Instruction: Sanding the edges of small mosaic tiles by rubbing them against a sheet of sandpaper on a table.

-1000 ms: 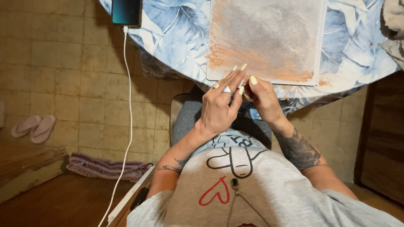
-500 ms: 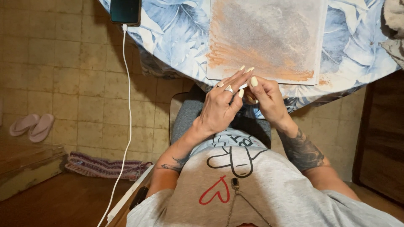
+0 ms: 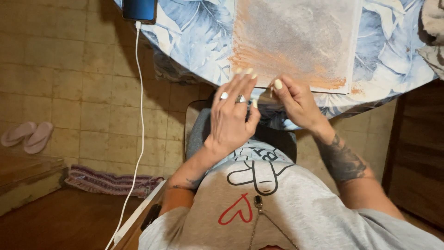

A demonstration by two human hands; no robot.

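Note:
My left hand (image 3: 231, 118) is held flat in front of my chest, fingers stretched and apart, rings on two fingers, holding nothing. My right hand (image 3: 296, 104) is just to its right, fingers curled, thumb and forefinger pinching a small pale object (image 3: 271, 90) whose kind I cannot make out. Both hands hover at the near edge of a white sheet (image 3: 296, 37) smeared with grey and orange powder. The sheet lies on a table with a blue leaf-patterned cloth (image 3: 194, 37). The two hands are apart.
A phone (image 3: 138, 9) lies at the table's left edge, its white cable (image 3: 141, 115) hanging to the floor. Pale sandals (image 3: 25, 136) and a striped rug (image 3: 106, 183) lie on the tiled floor. Dark wooden furniture (image 3: 416, 153) stands right; a crumpled cloth (image 3: 432, 28) sits top right.
My left hand has drawn away to the left from my right hand and spread its fingers. My right hand has risen slightly toward the sheet's edge.

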